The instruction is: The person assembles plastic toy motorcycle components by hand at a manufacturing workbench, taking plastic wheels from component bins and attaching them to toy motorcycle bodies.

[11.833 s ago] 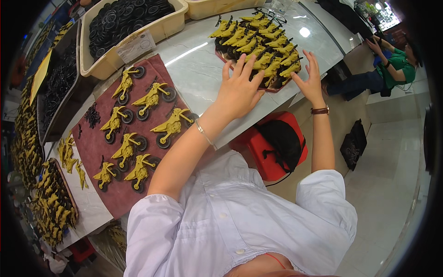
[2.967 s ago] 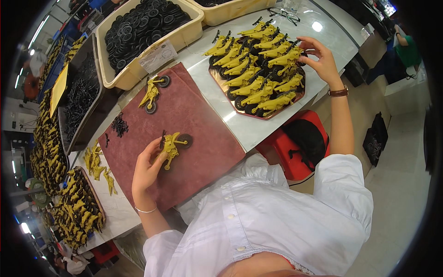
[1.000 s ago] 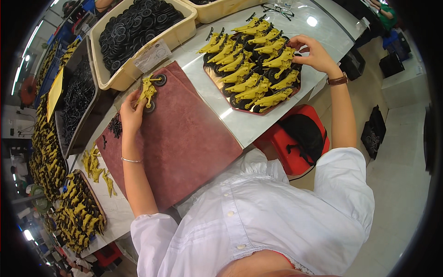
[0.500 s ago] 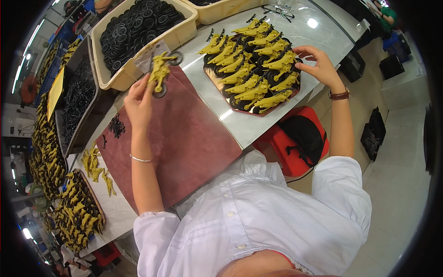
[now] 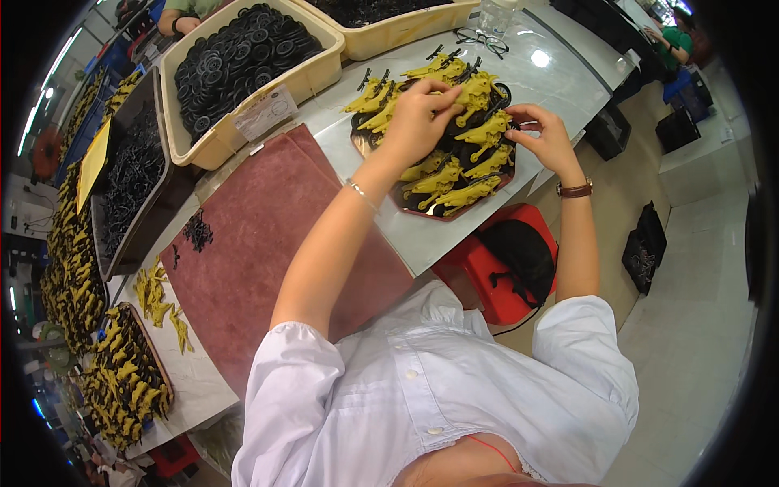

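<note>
My left hand [image 5: 423,118] reaches over the octagonal tray [image 5: 442,214], its fingers pinched on a yellow toy motorcycle [image 5: 479,91] with black wheels. That toy is above or among the others near the tray's far right; whether it rests on anything cannot be seen. Several similar yellow toy motorcycles stand in slanting rows on the tray, some hidden under my left hand and wrist. At the tray's right edge, my right hand [image 5: 545,140] has thumb and fingers closed at the dark end of another toy motorcycle [image 5: 491,131].
A reddish mat [image 5: 276,235] lies left of the tray, with small black parts [image 5: 197,230] on it. Behind stands a cream bin [image 5: 243,130] of black wheels, beside a dark bin [image 5: 166,174] of black pieces. Glasses [image 5: 483,40] lie at the back. A red stool [image 5: 454,268] holds a black bag.
My left hand has carried the toy motorcycle from above the mat rightward to the tray. My right hand stays at the tray's right edge, its fingers now closer together. The view has shifted slightly.
</note>
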`<action>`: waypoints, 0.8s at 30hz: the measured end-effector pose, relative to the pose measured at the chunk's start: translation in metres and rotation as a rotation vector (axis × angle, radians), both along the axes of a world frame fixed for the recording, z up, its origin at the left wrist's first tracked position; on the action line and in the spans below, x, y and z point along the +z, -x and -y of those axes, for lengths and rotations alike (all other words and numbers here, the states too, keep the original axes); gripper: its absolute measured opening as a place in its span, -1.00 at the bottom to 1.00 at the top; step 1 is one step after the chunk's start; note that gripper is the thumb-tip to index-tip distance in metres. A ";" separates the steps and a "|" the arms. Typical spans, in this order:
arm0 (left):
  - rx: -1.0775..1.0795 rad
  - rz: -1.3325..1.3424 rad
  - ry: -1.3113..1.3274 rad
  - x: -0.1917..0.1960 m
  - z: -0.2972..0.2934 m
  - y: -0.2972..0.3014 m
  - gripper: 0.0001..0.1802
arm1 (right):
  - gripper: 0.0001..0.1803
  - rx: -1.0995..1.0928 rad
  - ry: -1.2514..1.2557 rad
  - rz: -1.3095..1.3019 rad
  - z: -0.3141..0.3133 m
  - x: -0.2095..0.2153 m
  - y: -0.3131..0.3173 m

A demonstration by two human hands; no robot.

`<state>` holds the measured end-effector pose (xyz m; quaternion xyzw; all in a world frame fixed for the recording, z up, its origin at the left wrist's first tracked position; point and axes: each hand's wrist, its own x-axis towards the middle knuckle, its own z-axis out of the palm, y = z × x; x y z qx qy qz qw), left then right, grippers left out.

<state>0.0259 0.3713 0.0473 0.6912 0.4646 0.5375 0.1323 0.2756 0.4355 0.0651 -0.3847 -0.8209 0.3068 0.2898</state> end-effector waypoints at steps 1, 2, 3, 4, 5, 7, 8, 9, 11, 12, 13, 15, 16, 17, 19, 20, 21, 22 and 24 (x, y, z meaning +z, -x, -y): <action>-0.018 -0.024 -0.017 -0.005 -0.005 -0.004 -0.71 | -0.60 -0.004 -0.004 -0.009 0.001 0.000 0.000; -0.034 -0.048 -0.034 -0.011 -0.008 -0.006 -0.71 | -0.60 -0.004 -0.007 -0.019 0.001 0.000 -0.001; -0.036 -0.048 -0.036 -0.014 -0.010 -0.006 -0.71 | -0.60 -0.016 -0.008 -0.015 0.001 -0.002 -0.002; -0.032 -0.098 -0.031 -0.018 -0.011 -0.006 -0.72 | -0.60 -0.017 -0.010 -0.016 0.000 -0.002 -0.002; -0.025 -0.148 -0.026 -0.021 -0.011 -0.004 -0.74 | -0.59 -0.023 0.009 -0.022 0.000 -0.001 -0.001; 0.022 -0.285 0.009 -0.007 0.000 -0.003 -0.71 | -0.58 -0.035 0.036 -0.027 0.000 -0.003 -0.003; 0.073 -0.421 0.042 -0.002 0.006 -0.002 -0.69 | -0.57 -0.042 0.032 -0.029 0.000 -0.003 -0.004; 0.078 -0.423 0.044 -0.001 0.010 0.000 -0.69 | -0.56 -0.041 0.027 -0.033 0.000 -0.003 -0.003; 0.102 -0.414 0.062 0.000 0.016 0.005 -0.61 | -0.54 -0.042 -0.003 -0.057 0.002 -0.006 -0.002; 0.104 -0.415 0.063 -0.002 0.020 0.010 -0.61 | -0.53 -0.049 -0.036 -0.080 0.002 -0.008 -0.002; 0.149 -0.332 0.048 -0.005 0.024 0.016 -0.60 | -0.53 -0.046 -0.036 -0.082 0.005 -0.010 -0.002; 0.195 -0.117 0.137 -0.004 0.038 0.034 -0.51 | -0.57 -0.186 -0.156 -0.235 0.017 -0.016 -0.003; 0.199 -0.119 0.137 -0.011 0.045 0.042 -0.51 | -0.57 -0.183 -0.156 -0.238 0.023 -0.024 -0.005; 0.281 0.147 0.218 -0.023 0.053 0.048 -0.44 | -0.59 -0.316 -0.118 -0.371 0.032 -0.035 -0.007; 0.364 0.412 0.295 -0.030 0.071 0.053 -0.36 | -0.61 -0.447 -0.076 -0.509 0.053 -0.056 -0.009; 0.303 0.684 0.476 -0.029 0.080 0.054 -0.33 | -0.63 -0.491 -0.025 -0.516 0.065 -0.068 -0.009; 0.236 0.954 0.654 -0.028 0.089 0.054 -0.30 | -0.65 -0.533 0.028 -0.525 0.077 -0.075 -0.008; 0.237 0.952 0.657 -0.023 0.097 0.050 -0.30 | -0.65 -0.535 0.032 -0.525 0.088 -0.079 -0.008; 0.073 1.315 0.742 -0.009 0.108 0.040 -0.34 | -0.66 -0.529 0.205 -0.490 0.105 -0.084 -0.004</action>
